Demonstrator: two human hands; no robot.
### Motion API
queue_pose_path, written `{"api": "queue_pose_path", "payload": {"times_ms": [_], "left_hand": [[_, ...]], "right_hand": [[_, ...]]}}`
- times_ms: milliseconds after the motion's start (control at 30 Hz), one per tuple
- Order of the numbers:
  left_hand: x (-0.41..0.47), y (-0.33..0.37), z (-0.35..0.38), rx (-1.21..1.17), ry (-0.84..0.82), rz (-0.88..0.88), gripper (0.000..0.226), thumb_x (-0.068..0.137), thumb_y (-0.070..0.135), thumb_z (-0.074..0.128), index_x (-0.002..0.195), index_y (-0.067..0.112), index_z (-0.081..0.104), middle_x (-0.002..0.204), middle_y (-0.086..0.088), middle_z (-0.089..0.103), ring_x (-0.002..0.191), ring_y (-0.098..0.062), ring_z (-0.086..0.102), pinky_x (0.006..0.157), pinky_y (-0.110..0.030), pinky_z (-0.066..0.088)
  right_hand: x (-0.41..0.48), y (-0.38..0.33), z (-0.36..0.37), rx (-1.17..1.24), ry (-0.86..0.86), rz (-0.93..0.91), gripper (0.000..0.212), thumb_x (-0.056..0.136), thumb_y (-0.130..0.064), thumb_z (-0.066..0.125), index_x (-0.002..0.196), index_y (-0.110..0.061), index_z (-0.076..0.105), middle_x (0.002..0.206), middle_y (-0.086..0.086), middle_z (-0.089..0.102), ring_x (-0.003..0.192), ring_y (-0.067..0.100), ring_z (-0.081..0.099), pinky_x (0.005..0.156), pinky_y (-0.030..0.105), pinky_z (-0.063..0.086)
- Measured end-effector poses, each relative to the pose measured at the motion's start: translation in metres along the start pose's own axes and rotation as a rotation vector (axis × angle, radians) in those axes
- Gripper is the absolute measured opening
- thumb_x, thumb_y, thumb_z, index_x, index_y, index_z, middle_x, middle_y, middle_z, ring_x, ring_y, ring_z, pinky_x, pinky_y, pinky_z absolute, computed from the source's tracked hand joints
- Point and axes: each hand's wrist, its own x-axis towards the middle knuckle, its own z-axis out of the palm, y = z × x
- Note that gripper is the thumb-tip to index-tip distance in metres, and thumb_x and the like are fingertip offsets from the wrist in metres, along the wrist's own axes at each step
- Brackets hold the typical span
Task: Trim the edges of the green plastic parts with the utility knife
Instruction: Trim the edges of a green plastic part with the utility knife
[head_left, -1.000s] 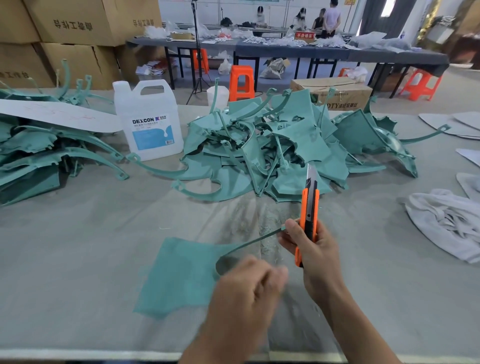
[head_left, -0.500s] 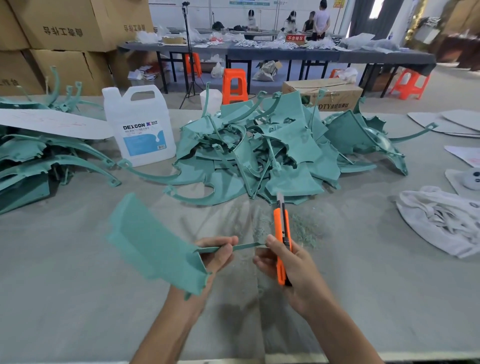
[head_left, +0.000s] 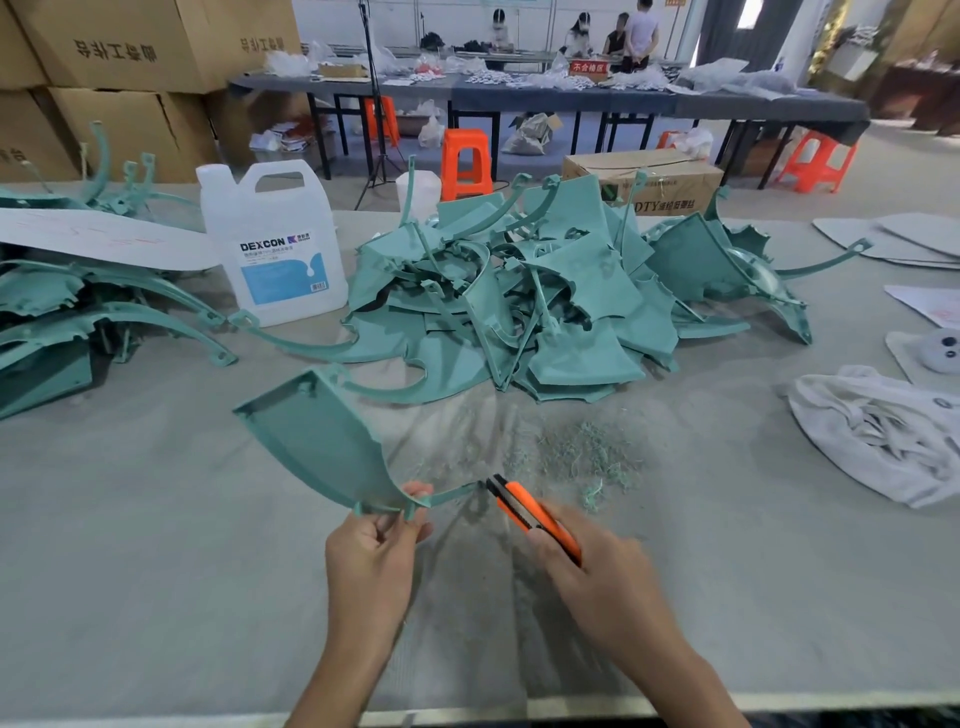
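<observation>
Pinching the green part (head_left: 322, 441) by its lower edge in the left grip (head_left: 371, 540), raised above the desk (head_left: 156, 519). Clutching the orange knife (head_left: 530, 512) in the right grip (head_left: 587, 566), tip just beside the part's thin tail.

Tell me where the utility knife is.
Head view, lower centre: utility knife in the right hand, tip by the thin end of the green part the left hand holds.

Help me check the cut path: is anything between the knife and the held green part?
Nothing visible does: the utility knife in the right hand points straight at the thin arm of the green part the left hand holds.
</observation>
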Motion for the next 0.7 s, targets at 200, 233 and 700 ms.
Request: {"api": "queue_pose_path", "payload": {"times_ms": [200,233,700], "left_hand": [[0.0,-0.004,0.001,-0.002,0.01,0.007,0.02,0.081,0.046,0.072,0.09,0.029,0.079,0.086,0.001,0.077,0.082,-0.015,0.076,0.085,-0.055,0.059],[0.0,-0.004,0.001,0.001,0.009,0.007,0.017,0.081,0.045,0.072,0.089,0.033,0.079,0.088,0.004,0.078,0.082,-0.014,0.076,0.085,-0.054,0.059],[0.003,-0.016,0.001,0.011,0.018,0.039,0.011,0.082,0.041,0.071,0.088,0.037,0.08,0.079,0.005,0.076,0.077,-0.015,0.075,0.083,-0.055,0.059]], "right_hand": [[0.003,-0.006,0.003,-0.103,-0.019,-0.006,0.035,0.101,-0.056,0.041,0.135,-0.051,0.047,0.075,-0.011,0.066,0.074,0.013,0.064,0.056,0.025,0.037],[0.004,-0.006,0.004,-0.107,0.002,-0.005,0.036,0.101,-0.055,0.042,0.137,-0.053,0.046,0.079,-0.009,0.069,0.077,0.015,0.065,0.058,0.028,0.036],[0.005,-0.007,0.001,-0.061,0.006,0.076,0.043,0.102,-0.052,0.044,0.14,-0.068,0.034,0.088,-0.005,0.073,0.084,0.018,0.067,0.074,0.031,0.05]]}}
